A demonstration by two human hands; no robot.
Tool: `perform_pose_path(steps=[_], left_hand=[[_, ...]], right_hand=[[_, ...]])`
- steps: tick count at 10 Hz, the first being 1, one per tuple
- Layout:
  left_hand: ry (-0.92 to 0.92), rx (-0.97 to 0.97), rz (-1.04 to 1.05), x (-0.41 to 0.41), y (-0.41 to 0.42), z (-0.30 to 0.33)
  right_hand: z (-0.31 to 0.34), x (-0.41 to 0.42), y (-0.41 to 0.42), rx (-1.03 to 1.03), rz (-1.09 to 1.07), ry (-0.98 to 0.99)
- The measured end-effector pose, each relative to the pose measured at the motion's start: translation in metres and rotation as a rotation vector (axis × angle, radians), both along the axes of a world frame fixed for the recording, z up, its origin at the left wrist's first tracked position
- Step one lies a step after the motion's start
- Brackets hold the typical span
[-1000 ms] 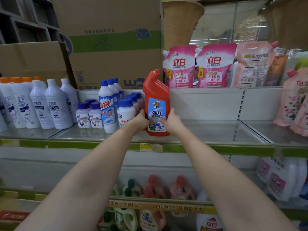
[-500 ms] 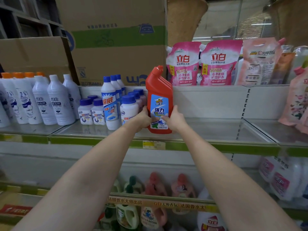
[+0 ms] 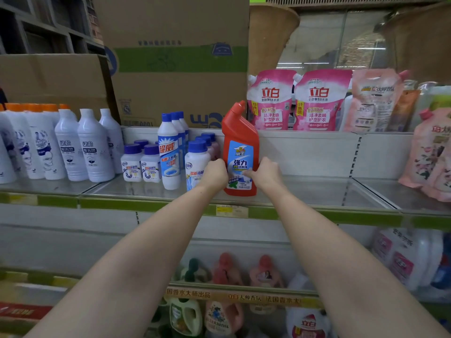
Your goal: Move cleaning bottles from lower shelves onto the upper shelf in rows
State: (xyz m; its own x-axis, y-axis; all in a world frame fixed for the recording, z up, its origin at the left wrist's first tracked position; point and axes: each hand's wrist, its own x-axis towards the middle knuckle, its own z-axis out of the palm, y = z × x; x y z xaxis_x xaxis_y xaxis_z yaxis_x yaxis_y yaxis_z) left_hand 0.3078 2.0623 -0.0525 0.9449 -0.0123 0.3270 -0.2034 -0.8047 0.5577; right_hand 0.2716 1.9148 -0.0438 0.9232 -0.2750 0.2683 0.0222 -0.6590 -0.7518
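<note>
Cardboard boxes (image 3: 170,69) fill the upper left of the frame behind the upper shelf (image 3: 305,191). Pink detergent refill pouches (image 3: 297,101) upper right. White bottles (image 3: 83,145) in rows at left on the shelf; blue-capped bottles (image 3: 170,150) nearer centre. Red toilet-cleaner bottle (image 3: 240,147) at frame centre, upright, base on the shelf, just right of the blue-capped group. Left hand (image 3: 216,173) and right hand (image 3: 264,173) each grip its lower sides, fingers curled round the label.
</note>
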Motion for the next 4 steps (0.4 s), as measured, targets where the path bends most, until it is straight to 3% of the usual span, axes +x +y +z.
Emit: perform_pose_path(steps=[4], left_hand=[[-0.097,-0.004,-0.198,-0.024,0.049,0.008]], right_hand=[[-0.001,-0.028,0.048,-0.117,-0.119,-0.049]])
